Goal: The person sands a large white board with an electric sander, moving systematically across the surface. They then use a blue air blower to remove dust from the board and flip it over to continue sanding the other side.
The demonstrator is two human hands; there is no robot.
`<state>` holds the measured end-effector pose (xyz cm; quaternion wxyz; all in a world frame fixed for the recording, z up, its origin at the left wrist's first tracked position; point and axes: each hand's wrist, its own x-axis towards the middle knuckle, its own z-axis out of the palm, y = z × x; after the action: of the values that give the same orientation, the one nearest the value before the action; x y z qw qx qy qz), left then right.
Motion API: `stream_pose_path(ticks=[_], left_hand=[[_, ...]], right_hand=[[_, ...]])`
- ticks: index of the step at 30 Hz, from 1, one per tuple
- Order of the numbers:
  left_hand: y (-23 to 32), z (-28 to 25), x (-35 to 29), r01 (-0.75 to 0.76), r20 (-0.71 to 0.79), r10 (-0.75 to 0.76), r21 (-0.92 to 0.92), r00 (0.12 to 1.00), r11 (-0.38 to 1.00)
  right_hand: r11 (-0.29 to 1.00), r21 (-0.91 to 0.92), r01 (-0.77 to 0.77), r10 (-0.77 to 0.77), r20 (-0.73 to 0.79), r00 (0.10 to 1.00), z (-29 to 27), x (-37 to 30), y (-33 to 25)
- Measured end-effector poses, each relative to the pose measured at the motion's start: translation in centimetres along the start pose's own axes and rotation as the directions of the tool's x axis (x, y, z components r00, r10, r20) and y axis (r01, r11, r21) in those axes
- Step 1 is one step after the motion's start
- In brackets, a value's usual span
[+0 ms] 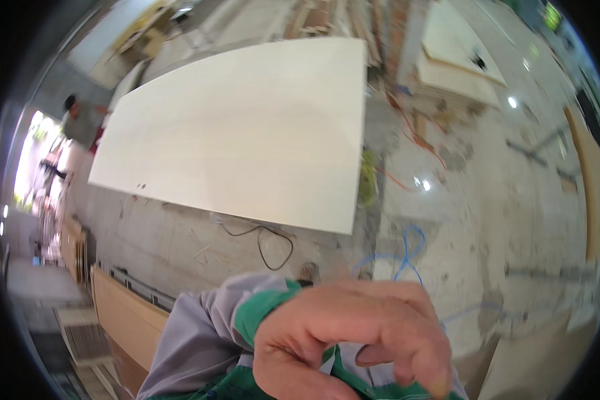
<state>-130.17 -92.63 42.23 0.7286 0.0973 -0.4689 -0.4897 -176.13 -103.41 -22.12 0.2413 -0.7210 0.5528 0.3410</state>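
My left hand (353,327) reaches across the lower middle from a grey sleeve with a green cuff (263,310). Its fingers curl loosely downward, and a gap shows between them and the thumb, with nothing held there. Part of the thumb runs off the lower edge. Beyond the hand, apart from it, lies a large white panel (233,133) with small dark marks near its left front edge. What holds the panel up is mostly hidden beneath it. My right hand does not show.
Black cable (273,257) and a blue hose (403,257) lie on the concrete floor before the panel. An orange cord (413,133) runs to its right. Stacked pale boards (457,77) stand far right. A person (80,123) is at the panel's far left end; a brown board (130,307) leans nearer.
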Motion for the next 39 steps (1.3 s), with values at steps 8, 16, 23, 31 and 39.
stream_pose_path(ticks=[8, 16, 23, 31, 39], left_hand=[[4.5, -1.2, -7.1, -0.305, -0.154, 0.322, 0.126, 0.934, 0.944], [14.7, 0.3, -15.7, -0.718, -0.576, 0.52, -0.177, 0.63, 0.673], [26.7, -0.3, -27.8, -0.882, -0.393, 0.804, -0.036, 0.446, 0.471], [46.0, -4.5, -44.9, -0.162, -0.408, 0.44, 0.559, 0.8, 0.813], [58.5, -22.4, -64.3, 0.373, -0.882, 0.471, 0.433, -0.012, 0.821]], right_hand=[[0.989, -0.026, 0.147, -0.148, -0.076, 0.986, -8.4, 3.7, -5.6], [0.662, 0.431, 0.614, -0.672, -0.021, 0.74, -6.4, -11.1, -41.3], [0.318, 0.943, 0.1, -0.789, 0.205, 0.579, -10.0, -28.7, -74.6], [-0.138, 0.944, -0.3, -0.476, 0.202, 0.856, -8.8, -25.3, -94.5], [-0.333, 0.943, -0.011, -0.153, -0.043, 0.987, -5.4, -25.9, -99.6]])
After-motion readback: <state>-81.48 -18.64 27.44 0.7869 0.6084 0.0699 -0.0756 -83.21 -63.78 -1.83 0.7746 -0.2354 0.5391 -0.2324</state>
